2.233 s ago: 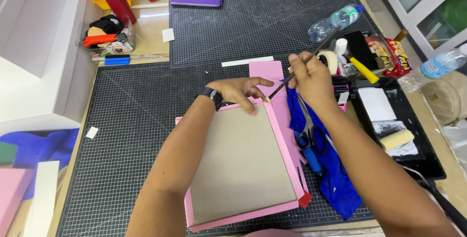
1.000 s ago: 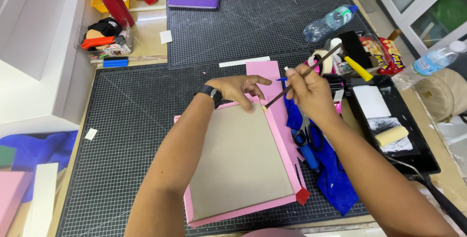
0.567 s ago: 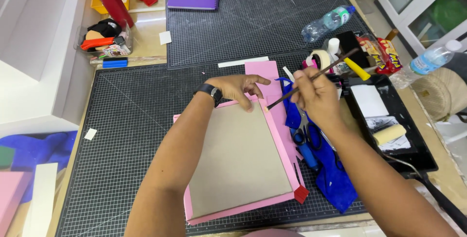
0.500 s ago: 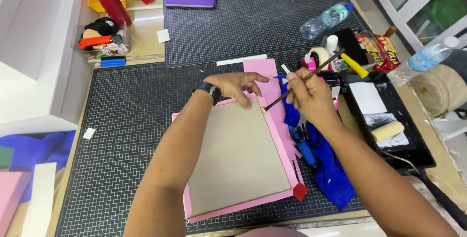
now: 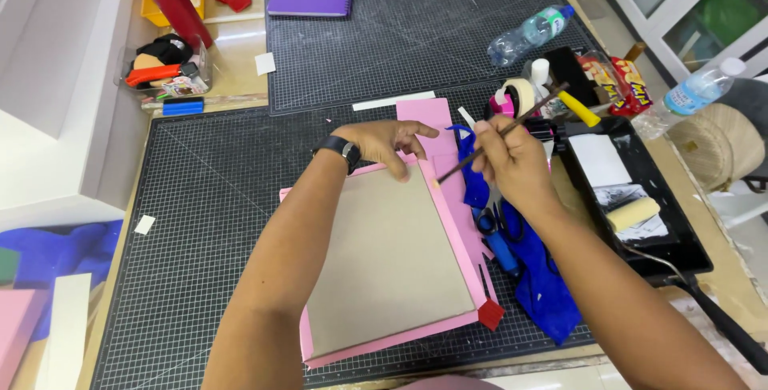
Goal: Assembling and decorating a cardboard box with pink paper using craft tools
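The grey cardboard panel (image 5: pixel 392 258) lies on pink paper (image 5: pixel 458 222) mid-table, its far edge pinned by the left hand (image 5: pixel 384 140); the right hand (image 5: pixel 512 162) pinches a thin brush (image 5: pixel 500 132), whose tip could smear beyond the pink margin if the board slips.

craft workshop | gridded cutting mats (image 5: pixel 208 198) | glue tray (image 5: pixel 680 234) | tape roll (image 5: pixel 518 96)
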